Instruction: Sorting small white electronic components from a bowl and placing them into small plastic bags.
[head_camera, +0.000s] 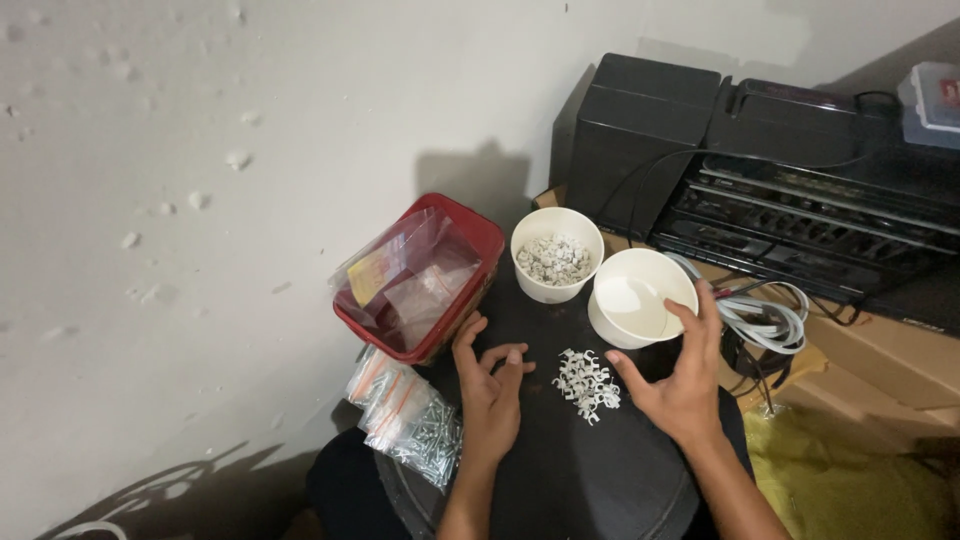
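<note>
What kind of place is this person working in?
Probably a home corner or small makeshift workshop, not a factory: a round dark stool top serves as the bench, a black stereo set stands by a bare pitted wall, and small white plastic cable clips lie loose between the hands.

From above, I see my left hand (490, 395) resting with fingers loosely curled on a round black tabletop (580, 470), just left of a small heap of white plastic cable clips (587, 381). My right hand (682, 385) is spread open to the right of the heap, its fingertips touching the rim of an empty white paper cup (640, 297). Beside it stands a second white paper cup filled with clips (556, 254). A red plastic tub holding clear zip bags (420, 276) sits at left, with clear bags of metal screws (408, 414) below. A black stereo unit (770, 170) lines the wall at right.
</note>
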